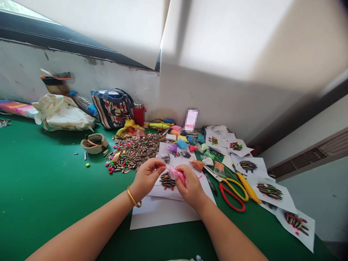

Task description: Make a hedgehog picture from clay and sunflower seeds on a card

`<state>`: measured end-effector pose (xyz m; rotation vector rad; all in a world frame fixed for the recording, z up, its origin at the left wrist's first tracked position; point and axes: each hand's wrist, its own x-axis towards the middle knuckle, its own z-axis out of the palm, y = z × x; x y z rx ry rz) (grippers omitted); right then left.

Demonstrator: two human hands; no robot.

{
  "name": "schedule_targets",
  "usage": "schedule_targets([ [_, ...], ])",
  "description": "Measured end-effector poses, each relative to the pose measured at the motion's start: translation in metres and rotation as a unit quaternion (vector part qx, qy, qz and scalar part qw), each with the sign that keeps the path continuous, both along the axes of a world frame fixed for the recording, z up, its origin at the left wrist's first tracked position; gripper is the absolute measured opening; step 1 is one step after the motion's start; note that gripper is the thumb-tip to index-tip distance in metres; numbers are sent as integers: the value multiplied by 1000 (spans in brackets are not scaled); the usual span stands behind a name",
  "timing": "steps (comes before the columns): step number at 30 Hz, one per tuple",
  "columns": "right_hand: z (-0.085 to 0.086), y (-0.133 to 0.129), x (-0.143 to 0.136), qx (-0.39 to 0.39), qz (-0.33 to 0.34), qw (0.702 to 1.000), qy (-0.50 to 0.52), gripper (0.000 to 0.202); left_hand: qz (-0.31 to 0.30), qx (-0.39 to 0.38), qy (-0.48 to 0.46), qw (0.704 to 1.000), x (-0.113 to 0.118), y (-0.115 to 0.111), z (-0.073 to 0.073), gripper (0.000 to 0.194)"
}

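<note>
Gripped in the fingers of the right hand (191,185): pink packet (179,175), above a seed-covered picture (167,180) on white paper (161,193). Left hand (149,176), gold bangle (132,198) at the wrist: pinched together at the tips, just beside the packet; whether on its plastic, too small to tell. To the right, red-and-yellow scissors (224,180) on green desk (54,188). Beyond the hands, heaped striped seeds (144,146).

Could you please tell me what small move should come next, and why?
Perhaps the left hand should pinch off a little of the pink lump: the right hand holds it with clear plastic about it, and the left hand is close by, over the seed picture.
</note>
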<state>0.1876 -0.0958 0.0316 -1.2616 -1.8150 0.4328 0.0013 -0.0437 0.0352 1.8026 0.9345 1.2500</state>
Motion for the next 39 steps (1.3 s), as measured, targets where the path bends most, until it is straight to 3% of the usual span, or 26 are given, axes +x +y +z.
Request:
schedule_targets([
  [2, -1, 0, 0, -1, 0, 1000, 6, 13, -12, -7, -13, 1000, 1, 0, 0, 11],
  [6, -3, -1, 0, -14, 10, 1000, 9, 14, -20, 22, 50, 998, 1, -1, 0, 16],
  [10, -2, -2, -3, -33, 15, 999, -6, 13, -8, 55, 91, 994, 0, -1, 2, 7],
  [15, -6, 10, 9, -11, -75, 995, -68, 13, 22, 42, 10, 999, -4, 3, 4, 12],
  [18, -15, 24, 28, 4, -120, 985, -126, 20, 22, -15, -49, 998, -4, 5, 5, 14],
  [23, -30, 41, 48, -15, -140, 965, -223, 29, -23, -221, -143, 964, 1, 4, 6, 29],
  [28, -22, 35, 41, 20, -177, 954, -240, 30, -67, -306, -199, 929, 5, 1, 8, 31],
  [33, -3, 14, 17, 116, -67, 985, -104, 27, -142, -318, -182, 919, 7, -6, 10, 27],
  [36, 1, 1, 0, 109, 4, 993, -52, 31, -198, -329, -180, 906, 10, -10, 8, 28],
  [39, 1, -5, -9, 85, 41, 996, -4, 28, -207, -329, -165, 907, 10, -10, 6, 30],
])
